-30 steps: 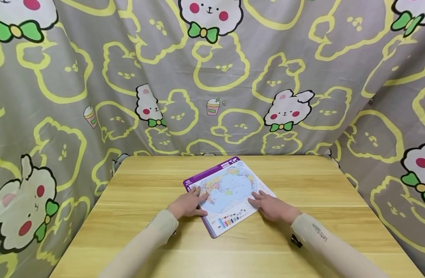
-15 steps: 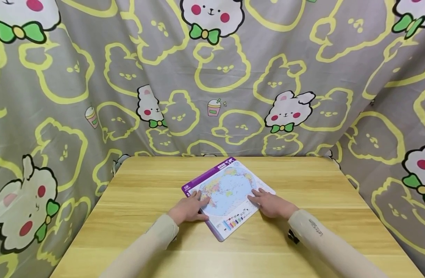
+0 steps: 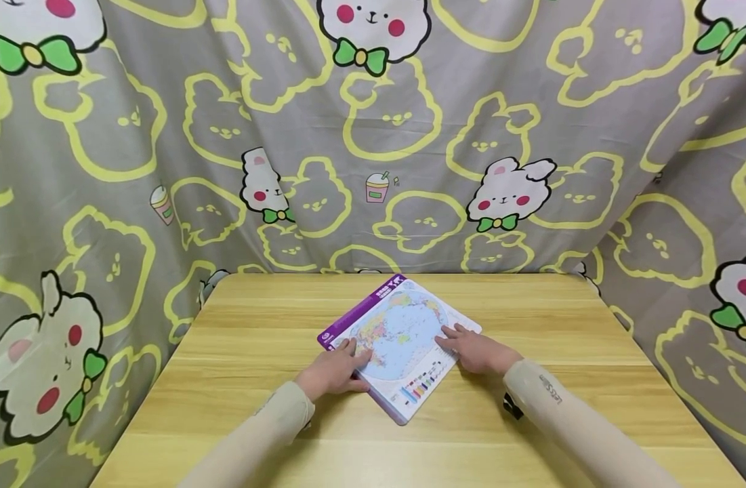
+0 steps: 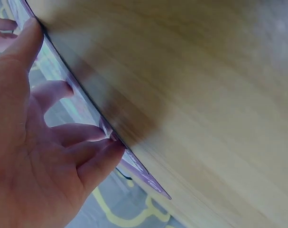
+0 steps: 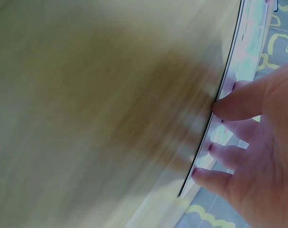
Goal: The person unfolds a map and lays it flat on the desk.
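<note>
A thin rectangular world map board [image 3: 403, 332] with a purple title strip lies turned at an angle on the wooden table [image 3: 251, 400]. At its left edge, my left hand [image 3: 335, 369] rests with fingertips on the printed face and the thumb by the near side. My right hand [image 3: 479, 349] touches the opposite edge, fingers spread over the margin. In the left wrist view, the left fingers [image 4: 98, 161] meet the board's rim and are not wrapped around it. Seen from the right wrist, the right fingertips [image 5: 203, 175] line the dark edge of the board.
A grey curtain [image 3: 324, 122] with yellow outlines and cartoon rabbits hangs behind the table and along both sides. Long pale sleeves cover both arms, and a small black item [image 3: 513, 407] shows under the right cuff.
The map board has turned counterclockwise: its near corner swung right, its far corner left, its left corner toward me. My left hand shifted slightly right and nearer; the right moved slightly left.
</note>
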Demonstrator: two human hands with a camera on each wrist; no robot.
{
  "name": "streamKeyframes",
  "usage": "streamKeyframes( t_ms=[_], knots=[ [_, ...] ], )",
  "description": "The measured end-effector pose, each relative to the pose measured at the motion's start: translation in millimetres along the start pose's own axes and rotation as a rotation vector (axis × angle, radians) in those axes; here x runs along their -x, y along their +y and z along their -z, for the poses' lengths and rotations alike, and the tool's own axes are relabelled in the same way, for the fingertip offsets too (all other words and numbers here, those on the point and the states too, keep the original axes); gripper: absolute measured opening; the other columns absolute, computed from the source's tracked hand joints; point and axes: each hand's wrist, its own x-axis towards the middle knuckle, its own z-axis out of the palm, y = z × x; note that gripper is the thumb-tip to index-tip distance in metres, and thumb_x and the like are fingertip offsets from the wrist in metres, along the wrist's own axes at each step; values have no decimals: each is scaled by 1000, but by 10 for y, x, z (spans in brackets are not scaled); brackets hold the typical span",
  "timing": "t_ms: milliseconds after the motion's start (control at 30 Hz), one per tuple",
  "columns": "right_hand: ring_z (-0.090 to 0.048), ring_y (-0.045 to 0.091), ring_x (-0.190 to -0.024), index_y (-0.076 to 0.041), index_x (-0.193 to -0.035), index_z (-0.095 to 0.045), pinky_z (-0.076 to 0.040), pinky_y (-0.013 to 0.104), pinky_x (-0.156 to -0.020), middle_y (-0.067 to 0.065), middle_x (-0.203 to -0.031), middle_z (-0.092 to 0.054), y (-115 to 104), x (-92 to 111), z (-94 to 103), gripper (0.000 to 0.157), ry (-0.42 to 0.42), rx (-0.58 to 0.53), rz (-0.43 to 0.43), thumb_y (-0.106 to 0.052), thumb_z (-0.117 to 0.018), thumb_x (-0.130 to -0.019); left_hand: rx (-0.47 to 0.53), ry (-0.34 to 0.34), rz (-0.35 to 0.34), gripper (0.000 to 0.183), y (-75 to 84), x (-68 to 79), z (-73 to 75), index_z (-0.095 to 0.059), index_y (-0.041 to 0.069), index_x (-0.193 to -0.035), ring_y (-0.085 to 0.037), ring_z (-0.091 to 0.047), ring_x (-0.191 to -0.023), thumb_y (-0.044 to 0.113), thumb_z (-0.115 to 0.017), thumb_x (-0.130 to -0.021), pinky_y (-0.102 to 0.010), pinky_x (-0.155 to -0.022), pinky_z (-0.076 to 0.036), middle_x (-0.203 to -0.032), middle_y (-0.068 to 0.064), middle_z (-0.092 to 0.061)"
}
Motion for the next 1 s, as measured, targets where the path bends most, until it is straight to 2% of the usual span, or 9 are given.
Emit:
streamKeyframes(
  t_ms=[267,667,867,1000],
  knots=[
    [-21,46,-136,-12,-142,-44,-23,59,-106,16,-151,-30,41,-56,10,62,-3,-1,7,12,-43,-85,22,-10,2,69,68,47,30,-42,19,-145,-42,-34,-132,55,-56,-88,-56,-97,-39,-145,-27,-34],
    [-24,50,-133,-7,-140,-47,-25,60,-105,20,-148,-33,111,-75,17,66,28,10,71,16,-48,-79,-55,-7,1,62,164,57,-9,-45,22,-143,-40,-40,-129,52,-55,-90,-52,-93,-45,-142,-26,-40],
    [-24,49,-133,-6,-140,-45,-25,58,-106,22,-148,-32,68,-59,2,66,63,0,73,15,-46,-78,-1,32,17,61,125,73,22,-47,19,-141,-39,-40,-129,51,-56,-90,-53,-98,-40,-142,-23,-41],
    [-24,47,-135,-6,-142,-43,-24,55,-108,22,-149,-31,-20,-5,-34,58,68,13,74,8,-44,-86,44,71,11,64,11,60,38,-46,14,-141,-43,-33,-132,51,-57,-90,-54,-104,-33,-144,-24,-36]
  ],
)
